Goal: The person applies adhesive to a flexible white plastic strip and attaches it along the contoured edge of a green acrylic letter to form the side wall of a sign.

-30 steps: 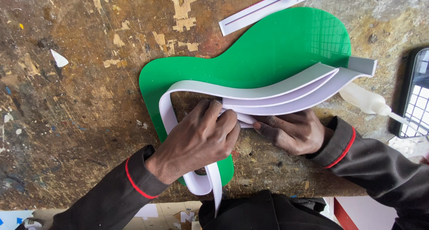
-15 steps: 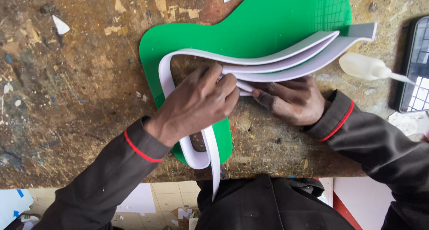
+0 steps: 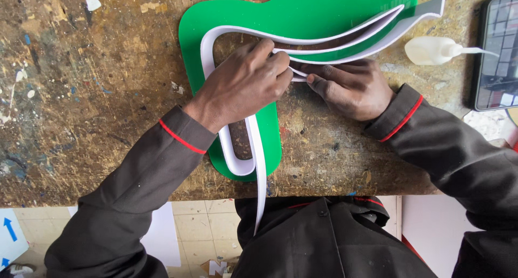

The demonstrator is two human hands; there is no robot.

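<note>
At frame centre, the left hand [image 3: 243, 86] and right hand [image 3: 353, 89] each pinch the white strip [image 3: 258, 164] standing along the green panel [image 3: 324, 13], whose top is cut off. The strip's tail overhangs the bench [image 3: 81, 121] edge.

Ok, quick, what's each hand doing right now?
Left hand: closed, fingers pinching the white strip against the green cut-out.
Right hand: fingers pressing the same strip down; a full grip cannot be told.
</note>
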